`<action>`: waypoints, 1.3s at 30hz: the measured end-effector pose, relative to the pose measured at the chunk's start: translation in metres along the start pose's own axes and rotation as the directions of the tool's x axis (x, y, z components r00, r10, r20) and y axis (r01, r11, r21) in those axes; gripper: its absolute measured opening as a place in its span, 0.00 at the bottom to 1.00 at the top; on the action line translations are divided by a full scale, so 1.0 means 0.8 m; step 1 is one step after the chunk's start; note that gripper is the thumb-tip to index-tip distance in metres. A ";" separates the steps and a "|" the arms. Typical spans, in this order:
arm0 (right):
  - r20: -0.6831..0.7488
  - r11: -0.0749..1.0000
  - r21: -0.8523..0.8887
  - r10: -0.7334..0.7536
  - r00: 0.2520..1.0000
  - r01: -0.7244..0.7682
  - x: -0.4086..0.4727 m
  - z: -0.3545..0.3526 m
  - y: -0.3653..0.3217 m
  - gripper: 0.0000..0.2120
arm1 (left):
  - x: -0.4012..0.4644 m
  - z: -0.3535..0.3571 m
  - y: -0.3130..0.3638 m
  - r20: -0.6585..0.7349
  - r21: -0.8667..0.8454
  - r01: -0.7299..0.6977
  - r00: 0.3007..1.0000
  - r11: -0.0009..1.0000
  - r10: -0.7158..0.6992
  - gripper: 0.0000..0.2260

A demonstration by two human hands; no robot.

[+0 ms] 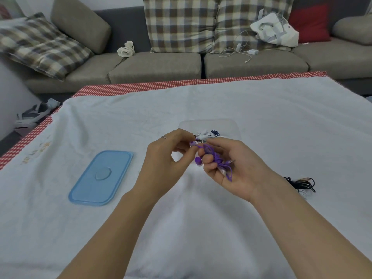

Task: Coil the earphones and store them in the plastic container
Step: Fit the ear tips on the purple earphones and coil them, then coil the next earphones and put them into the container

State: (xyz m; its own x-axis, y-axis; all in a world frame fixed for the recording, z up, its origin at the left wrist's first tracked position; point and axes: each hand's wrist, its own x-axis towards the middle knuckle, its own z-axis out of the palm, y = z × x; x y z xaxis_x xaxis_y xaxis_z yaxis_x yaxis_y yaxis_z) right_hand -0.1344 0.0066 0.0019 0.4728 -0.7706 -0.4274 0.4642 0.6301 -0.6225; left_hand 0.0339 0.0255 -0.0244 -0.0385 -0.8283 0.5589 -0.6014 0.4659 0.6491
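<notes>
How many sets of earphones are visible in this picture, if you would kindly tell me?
4: purple earphones held in both hands, white earphones and dark blue earphones in the plastic container, and black earphones on the cloth at right. More may be hidden.

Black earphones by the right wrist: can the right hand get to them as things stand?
Probably not yet: the right hand grips the purple earphones. The black earphones lie uncovered on the cloth beside that wrist.
</notes>
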 end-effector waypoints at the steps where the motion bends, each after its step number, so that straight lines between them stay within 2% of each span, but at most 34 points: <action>1: -0.016 0.999 -0.049 -0.020 1.000 0.019 0.002 0.000 -0.002 0.14 | 0.002 0.001 -0.001 -0.006 0.005 0.019 1.000 1.000 -0.019 0.06; 4: -0.061 0.954 -0.255 -0.176 0.982 0.155 0.013 0.003 -0.011 0.08 | 0.013 0.006 -0.006 -0.013 0.031 0.100 0.995 0.994 -0.100 0.07; 7: -0.084 0.839 -0.447 -0.384 0.920 0.309 0.028 0.008 -0.021 0.04 | 0.029 0.018 -0.010 -0.043 0.033 0.191 0.981 0.981 -0.189 0.04; 8: -0.089 0.790 -0.512 -0.438 0.895 0.336 0.034 0.008 -0.024 0.07 | 0.035 0.022 -0.011 -0.059 0.038 0.220 0.974 0.975 -0.217 0.04; 11: -0.069 0.572 -0.744 -0.581 0.811 0.347 0.053 0.002 -0.028 0.18 | 0.052 0.034 -0.016 -0.099 0.057 0.301 0.951 0.952 -0.294 0.03; 15: 0.033 0.274 -0.902 -0.725 0.687 0.332 0.083 -0.015 -0.033 0.16 | 0.066 0.046 -0.029 -0.058 0.175 0.301 0.954 0.937 -0.296 0.03; 17: 0.108 0.131 -0.945 -0.742 0.662 0.300 0.093 -0.027 -0.033 0.15 | 0.069 0.051 -0.039 -0.021 0.294 0.269 0.961 0.917 -0.276 0.02; 20: 0.184 -0.063 -0.978 -0.710 0.680 0.199 0.095 -0.042 -0.031 0.13 | 0.064 0.053 -0.048 0.040 0.395 0.234 0.962 0.888 -0.271 0.05; 23: 0.185 -0.104 -0.982 -0.720 0.669 0.160 0.082 -0.047 -0.031 0.16 | 0.060 0.051 -0.047 0.066 0.455 0.175 0.971 0.873 -0.229 0.08; 27: 0.166 -0.126 -0.986 -0.761 0.627 0.108 0.042 -0.052 -0.035 0.20 | 0.048 0.049 -0.025 -0.005 0.411 0.100 0.994 0.906 -0.107 0.05; 29: 0.126 -0.126 -0.991 -0.757 0.641 0.046 0.018 -0.062 -0.037 0.20 | 0.036 0.050 -0.009 -0.007 0.387 0.046 0.999 0.921 -0.047 0.03; 30: 0.091 -0.130 -0.992 -0.735 0.672 -0.007 0.008 -0.069 -0.038 0.20 | 0.029 0.052 -0.003 0.012 0.382 0.020 1.000 0.924 -0.026 0.02; 32: -0.013 -0.183 -0.968 -0.643 0.766 -0.170 -0.014 -0.084 -0.039 0.20 | 0.013 0.057 0.009 0.089 0.373 -0.032 0.996 0.927 -0.001 0.02; 34: -0.137 -0.256 -0.915 -0.530 0.837 -0.312 -0.034 -0.099 -0.036 0.19 | -0.004 0.061 0.015 0.220 0.348 -0.039 0.975 0.937 -0.041 0.03; 37: -0.208 -0.295 -0.876 -0.483 0.851 -0.381 -0.058 -0.116 -0.032 0.13 | -0.026 0.068 0.017 0.427 0.336 0.029 0.886 0.941 -0.179 0.05; 39: -0.200 -0.313 -0.869 -0.486 0.851 -0.383 -0.066 -0.124 -0.028 0.12 | -0.037 0.072 0.019 0.490 0.339 0.071 0.838 0.938 -0.240 0.07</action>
State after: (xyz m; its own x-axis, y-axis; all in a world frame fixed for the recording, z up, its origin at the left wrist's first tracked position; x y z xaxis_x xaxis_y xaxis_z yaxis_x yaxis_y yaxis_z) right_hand -0.2439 0.0236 -0.0264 0.0271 -0.9809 -0.1926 -0.9774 0.0144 -0.2111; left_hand -0.0202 0.0391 -0.0610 -0.2786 -0.9586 0.0597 -0.8372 0.2728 0.4740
